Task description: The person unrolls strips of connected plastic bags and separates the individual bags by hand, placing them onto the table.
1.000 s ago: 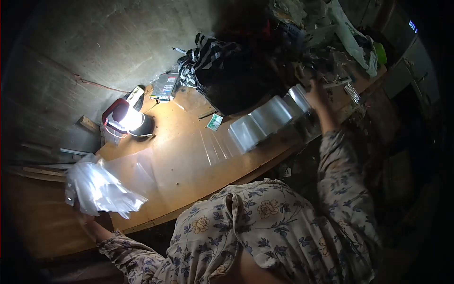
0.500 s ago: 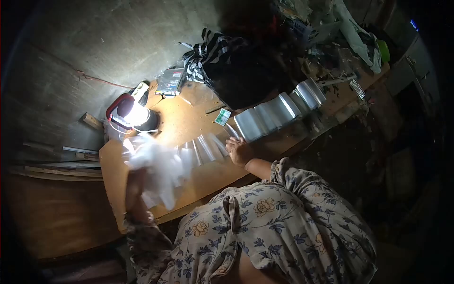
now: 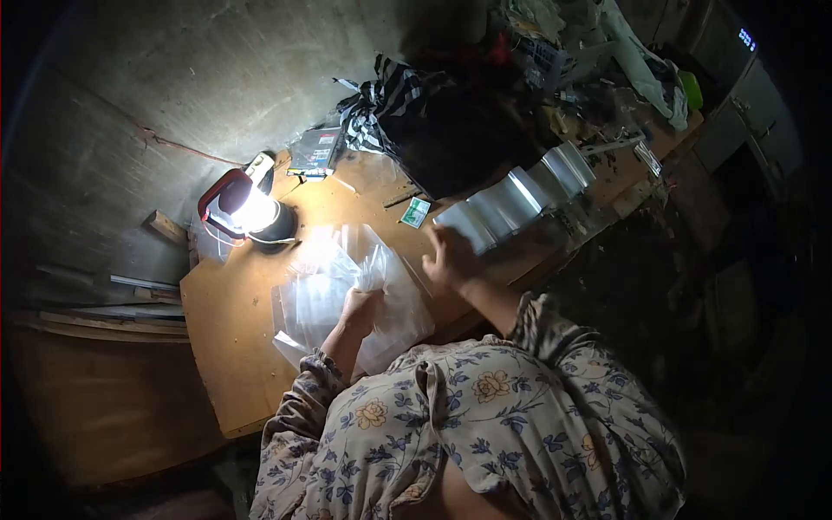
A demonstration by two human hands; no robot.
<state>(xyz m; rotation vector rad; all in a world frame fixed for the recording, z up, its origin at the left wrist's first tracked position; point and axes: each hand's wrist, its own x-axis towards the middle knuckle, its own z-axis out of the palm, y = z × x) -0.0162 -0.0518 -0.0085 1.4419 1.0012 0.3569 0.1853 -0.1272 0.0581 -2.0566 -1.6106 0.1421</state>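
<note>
My left hand (image 3: 362,310) is closed on a bunch of clear plastic sheets (image 3: 316,299), which fan out over the near left part of the wooden table. My right hand (image 3: 449,258) is raised at the near end of a row of shiny plastic bundles (image 3: 507,208); its fingers are apart and nothing shows in them. Beyond the right hand lies a small green-and-white packet (image 3: 415,212). Behind the sheets stands a bright lantern (image 3: 256,212) with a red handle.
The wooden table (image 3: 217,347) runs from left to back right. A dark box (image 3: 314,152) and a black-and-white striped bag (image 3: 368,108) lie near the wall. Plastic bags (image 3: 637,69) and clutter fill the back right. Wood strips (image 3: 113,321) stick out at left.
My left hand has moved right, gathering the plastic sheets that were spread toward my right hand. My right hand has lifted slightly and shifted right toward the shiny bundles.
</note>
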